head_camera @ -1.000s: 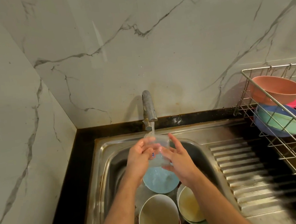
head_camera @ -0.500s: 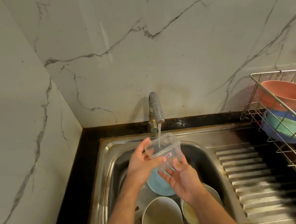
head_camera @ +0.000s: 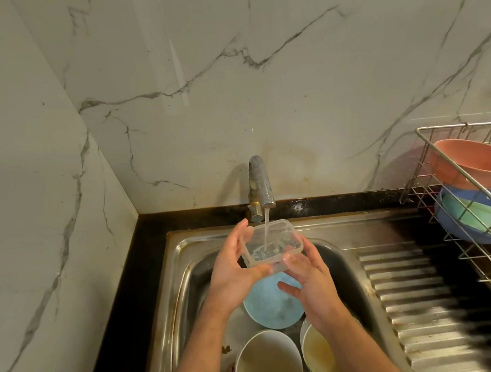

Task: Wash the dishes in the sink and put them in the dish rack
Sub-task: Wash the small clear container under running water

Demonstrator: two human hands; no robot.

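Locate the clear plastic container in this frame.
In the head view, the clear plastic container sits centre frame, held by the left hand and right hand under the running tap, above the sink.

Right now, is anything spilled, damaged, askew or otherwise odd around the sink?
Nothing stands out. Both hands hold the clear container upright under the tap, and the stream lands inside it. Bowls lean in the dish rack, as is usual there.
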